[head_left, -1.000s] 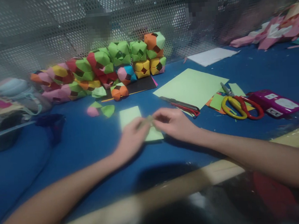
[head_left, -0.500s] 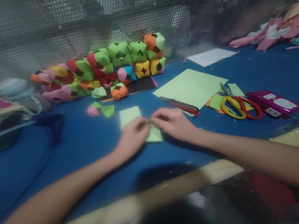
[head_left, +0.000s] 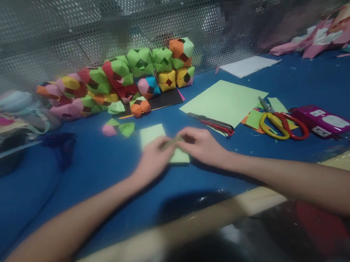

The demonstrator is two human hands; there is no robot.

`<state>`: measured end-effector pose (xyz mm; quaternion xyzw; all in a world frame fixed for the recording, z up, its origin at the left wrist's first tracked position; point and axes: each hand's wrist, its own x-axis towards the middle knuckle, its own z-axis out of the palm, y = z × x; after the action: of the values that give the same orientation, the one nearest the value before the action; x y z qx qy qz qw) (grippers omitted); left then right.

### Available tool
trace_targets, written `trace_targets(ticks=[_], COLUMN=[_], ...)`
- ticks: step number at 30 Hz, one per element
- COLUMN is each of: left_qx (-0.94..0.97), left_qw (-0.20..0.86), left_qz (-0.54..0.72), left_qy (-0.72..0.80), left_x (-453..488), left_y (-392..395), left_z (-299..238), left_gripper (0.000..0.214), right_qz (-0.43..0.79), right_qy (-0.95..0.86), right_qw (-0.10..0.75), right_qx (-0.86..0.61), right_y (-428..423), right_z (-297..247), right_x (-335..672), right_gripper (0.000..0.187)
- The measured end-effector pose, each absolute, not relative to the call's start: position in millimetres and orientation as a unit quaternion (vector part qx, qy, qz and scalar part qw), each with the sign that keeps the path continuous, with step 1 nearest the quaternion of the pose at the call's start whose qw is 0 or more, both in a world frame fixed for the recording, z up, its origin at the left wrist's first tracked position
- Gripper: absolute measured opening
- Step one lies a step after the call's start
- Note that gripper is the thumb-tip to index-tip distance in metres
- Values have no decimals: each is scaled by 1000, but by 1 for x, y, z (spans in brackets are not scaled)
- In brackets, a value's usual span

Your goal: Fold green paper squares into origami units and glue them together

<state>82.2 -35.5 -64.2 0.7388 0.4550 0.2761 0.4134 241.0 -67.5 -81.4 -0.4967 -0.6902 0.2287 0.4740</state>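
Observation:
My left hand (head_left: 154,156) and my right hand (head_left: 205,146) meet fingertip to fingertip over the table. Both are closed in a pinch on a small piece of green paper (head_left: 173,141), seen nearly edge-on and partly covered by my fingers. Beneath them lies a pale green paper rectangle (head_left: 152,132), its middle hidden by my hands. Right of my right hand, a box cutter (head_left: 213,124) with red on its handle rests against a large light green sheet (head_left: 225,100).
Colourful folded-paper cubes (head_left: 141,63) stand stacked along a perforated metal screen (head_left: 204,44). Scissors (head_left: 273,125) with yellow and red handles lie by a purple packet (head_left: 322,121). A dark blue glue gun (head_left: 59,144) is at left. Loose folded pieces (head_left: 126,129) sit near the cubes.
The hands stay together at the same spot; the small green paper between the fingertips shows slightly more. The view has shifted very slightly. Other things lie as before.

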Motion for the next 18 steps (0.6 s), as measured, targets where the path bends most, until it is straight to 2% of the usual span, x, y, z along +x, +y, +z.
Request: trace_targets(ticks=[4,7,11,18], left_qx=[699,666,649,646], left_qw=[478,516,517,514], left_qz=[292,310,337,332], left_qy=[445,441,445,457], left_x=[81,80,79,80], left_y=[-30,-27,-28,-31], left_z=[-65,-66,-69,-72], left_gripper=[13,18,24,22], right_qz=[258,274,279,270], right_qy=[-660,-628,-605,-615], right_qw=[488,507,521,534], right_qx=[-510,-522,-533,-514], right_y=[-65,-61,-58,-60], right_z=[-81,-81,-84,-86], right_x=[243,246,247,244], right_gripper=[6,6,6,9])
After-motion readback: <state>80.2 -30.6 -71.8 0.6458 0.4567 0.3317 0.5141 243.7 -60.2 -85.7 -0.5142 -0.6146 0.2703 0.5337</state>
